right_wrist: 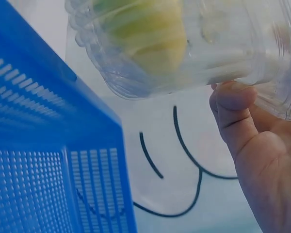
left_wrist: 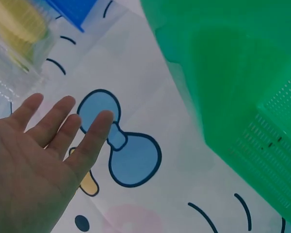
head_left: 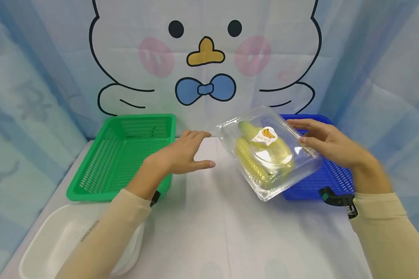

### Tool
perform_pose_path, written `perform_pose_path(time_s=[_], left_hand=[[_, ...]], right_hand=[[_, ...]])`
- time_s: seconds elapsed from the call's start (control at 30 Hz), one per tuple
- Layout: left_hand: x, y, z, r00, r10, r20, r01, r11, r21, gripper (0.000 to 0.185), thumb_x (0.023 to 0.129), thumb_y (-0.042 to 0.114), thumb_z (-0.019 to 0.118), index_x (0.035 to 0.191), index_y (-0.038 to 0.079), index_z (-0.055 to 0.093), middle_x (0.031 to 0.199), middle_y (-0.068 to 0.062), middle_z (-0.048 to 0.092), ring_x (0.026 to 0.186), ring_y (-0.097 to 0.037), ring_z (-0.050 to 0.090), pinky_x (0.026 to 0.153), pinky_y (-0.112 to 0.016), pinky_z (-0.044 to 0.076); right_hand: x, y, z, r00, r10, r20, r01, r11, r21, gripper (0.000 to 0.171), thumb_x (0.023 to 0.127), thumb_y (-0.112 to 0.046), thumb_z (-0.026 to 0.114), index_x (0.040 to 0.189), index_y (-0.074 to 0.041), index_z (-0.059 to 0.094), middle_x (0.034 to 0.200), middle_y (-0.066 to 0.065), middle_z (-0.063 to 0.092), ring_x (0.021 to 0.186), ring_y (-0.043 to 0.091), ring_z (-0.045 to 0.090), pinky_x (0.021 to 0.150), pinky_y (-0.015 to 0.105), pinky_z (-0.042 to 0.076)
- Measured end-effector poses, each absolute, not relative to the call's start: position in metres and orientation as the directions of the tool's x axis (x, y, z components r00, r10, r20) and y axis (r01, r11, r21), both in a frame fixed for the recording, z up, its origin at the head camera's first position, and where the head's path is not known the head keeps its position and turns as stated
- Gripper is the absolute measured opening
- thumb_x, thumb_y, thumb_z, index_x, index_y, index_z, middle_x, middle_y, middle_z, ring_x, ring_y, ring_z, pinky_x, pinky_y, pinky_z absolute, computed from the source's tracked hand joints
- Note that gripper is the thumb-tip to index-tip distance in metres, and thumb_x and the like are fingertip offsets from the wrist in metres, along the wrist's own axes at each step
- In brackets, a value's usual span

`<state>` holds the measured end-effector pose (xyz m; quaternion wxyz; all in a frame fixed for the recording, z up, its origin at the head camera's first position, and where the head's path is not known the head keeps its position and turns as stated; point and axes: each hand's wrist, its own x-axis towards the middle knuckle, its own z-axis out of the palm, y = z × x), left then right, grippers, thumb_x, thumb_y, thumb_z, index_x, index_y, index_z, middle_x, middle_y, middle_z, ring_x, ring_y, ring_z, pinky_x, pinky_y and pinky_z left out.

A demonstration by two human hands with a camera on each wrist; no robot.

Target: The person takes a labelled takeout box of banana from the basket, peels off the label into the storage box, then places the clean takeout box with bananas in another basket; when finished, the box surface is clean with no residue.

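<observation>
A clear plastic clamshell box (head_left: pixel 302 166) of yellow-green bananas (head_left: pixel 281 149), with a banana sticker (head_left: pixel 265 135) on its lid, hangs tilted above the table. My right hand (head_left: pixel 329 141) pinches its right edge; in the right wrist view the thumb (right_wrist: pixel 236 97) presses against the plastic. Part of the blue basket (head_left: pixel 340 174) is hidden behind the box and hand. To the left, my left hand (head_left: pixel 176 153) is held in the air beside the green basket (head_left: pixel 120 151), fingers extended towards the box and nothing in them.
At the front left stands a white plastic tub (head_left: pixel 56 236), partly covered by my left sleeve (head_left: pixel 106 232). A curtain with a cartoon face (head_left: pixel 206 23) hangs behind the white table (head_left: pixel 195 224). The green basket stands at the left, the blue one at the right.
</observation>
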<state>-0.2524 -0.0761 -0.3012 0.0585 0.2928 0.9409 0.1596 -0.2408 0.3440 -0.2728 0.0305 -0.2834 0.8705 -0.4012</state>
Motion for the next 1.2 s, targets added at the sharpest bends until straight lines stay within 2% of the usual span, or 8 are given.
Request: perform_pose_path(time_s=[0.17,0.4,0.57,0.73,0.93,1.1,1.2], left_hand=[[-0.243,-0.09,-0.3,-0.828,0.561,0.001,0.525,0.774,0.355,0.1,0.088,0.065,0.071,0.163,0.019,0.022,0.165,-0.004,0.03,0.15,-0.028,0.025,0.119,-0.052,0.035],[-0.234,-0.11,-0.301,-0.828,0.561,0.005,0.521,0.766,0.376,0.118,0.077,0.071,0.077,0.165,0.026,0.013,0.168,-0.002,0.022,0.15,-0.028,0.023,0.118,-0.055,0.036],[-0.23,-0.121,-0.303,-0.814,0.581,0.001,0.533,0.746,0.399,0.118,0.075,0.065,0.083,0.164,0.03,0.013,0.166,0.001,0.025,0.146,-0.028,0.027,0.117,-0.056,0.036],[-0.224,-0.13,-0.305,-0.808,0.589,-0.009,0.536,0.741,0.403,0.122,0.072,0.06,0.088,0.164,0.028,0.014,0.167,-0.002,0.024,0.146,-0.032,0.027,0.115,-0.058,0.037],[-0.217,-0.137,-0.309,-0.807,0.59,-0.034,0.532,0.75,0.392,0.124,0.07,0.058,0.09,0.164,0.029,0.015,0.169,-0.004,0.021,0.15,-0.036,0.025,0.115,-0.063,0.035],[-0.211,-0.14,-0.314,-0.8,0.595,-0.072,0.532,0.761,0.371,0.125,0.069,0.059,0.09,0.165,0.03,0.016,0.171,-0.008,0.019,0.152,-0.038,0.023,0.115,-0.067,0.031],[-0.208,-0.141,-0.318,-0.794,0.6,-0.092,0.534,0.763,0.365,0.125,0.069,0.059,0.09,0.165,0.03,0.016,0.171,-0.009,0.017,0.153,-0.039,0.021,0.115,-0.071,0.027]], right_hand=[[-0.242,0.327,-0.282,-0.793,-0.587,0.166,-0.5,0.47,-0.727,0.049,0.107,-0.008,0.052,0.155,-0.016,0.046,0.134,0.005,0.062,0.098,0.022,0.068,0.075,0.032,0.06],[-0.241,0.304,-0.295,-0.752,-0.643,0.145,-0.511,0.429,-0.745,0.049,0.106,-0.008,0.052,0.154,-0.018,0.047,0.121,0.008,0.068,0.096,0.023,0.067,0.071,0.037,0.061],[-0.242,0.288,-0.304,-0.713,-0.689,0.134,-0.506,0.372,-0.779,0.05,0.106,-0.006,0.052,0.155,-0.014,0.046,0.114,0.012,0.067,0.093,0.024,0.067,0.069,0.037,0.061],[-0.244,0.273,-0.313,-0.671,-0.733,0.109,-0.481,0.319,-0.817,0.05,0.106,-0.004,0.051,0.155,-0.011,0.043,0.108,0.017,0.066,0.088,0.025,0.067,0.068,0.037,0.061],[-0.242,0.261,-0.324,-0.656,-0.749,0.097,-0.508,0.343,-0.79,0.049,0.106,-0.007,0.052,0.155,-0.01,0.045,0.101,0.011,0.065,0.087,0.022,0.063,0.07,0.032,0.056],[-0.241,0.252,-0.334,-0.65,-0.757,0.066,-0.521,0.381,-0.764,0.049,0.107,-0.011,0.053,0.155,-0.013,0.045,0.106,0.006,0.066,0.091,0.021,0.063,0.075,0.031,0.055],[-0.24,0.249,-0.338,-0.651,-0.758,0.043,-0.503,0.388,-0.772,0.049,0.107,-0.012,0.053,0.155,-0.016,0.045,0.115,0.006,0.065,0.094,0.022,0.061,0.077,0.032,0.055]])
